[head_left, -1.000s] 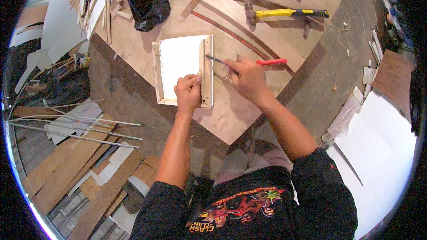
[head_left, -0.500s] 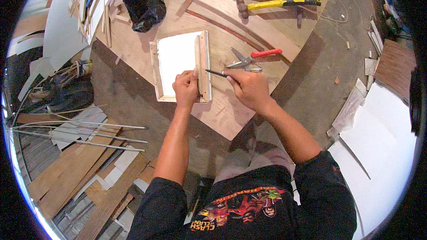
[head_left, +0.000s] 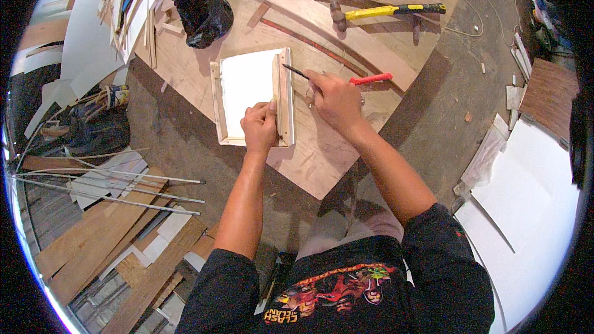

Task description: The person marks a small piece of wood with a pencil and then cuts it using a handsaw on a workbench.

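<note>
A shallow tray-like frame (head_left: 218, 105) with a white panel and wooden strips along its edges lies on the plywood board in front of me. My left hand (head_left: 260, 127) is closed on its right-hand wooden strip (head_left: 276, 83), thumb on top. In my right hand (head_left: 337, 102) is a slim dark pencil-like tool (head_left: 296, 71). Its tip points left at the upper part of the frame's right edge; whether it touches the wood I cannot tell. Red-handled snips (head_left: 371, 78) lie just beyond my right hand, which hides their blades.
The plywood board (head_left: 309, 173) carries a yellow-and-black hammer (head_left: 390, 11), a black plastic bag (head_left: 201, 12) and long wood strips (head_left: 371, 55). Wood scraps (head_left: 117, 222) and thin metal rods (head_left: 124, 192) lie at left. White sheets (head_left: 520, 179) lean at right.
My right hand has moved up and slightly left along the frame's right edge with the pencil-like tool, now covering the snips' blades. My left hand keeps its grip on the strip.
</note>
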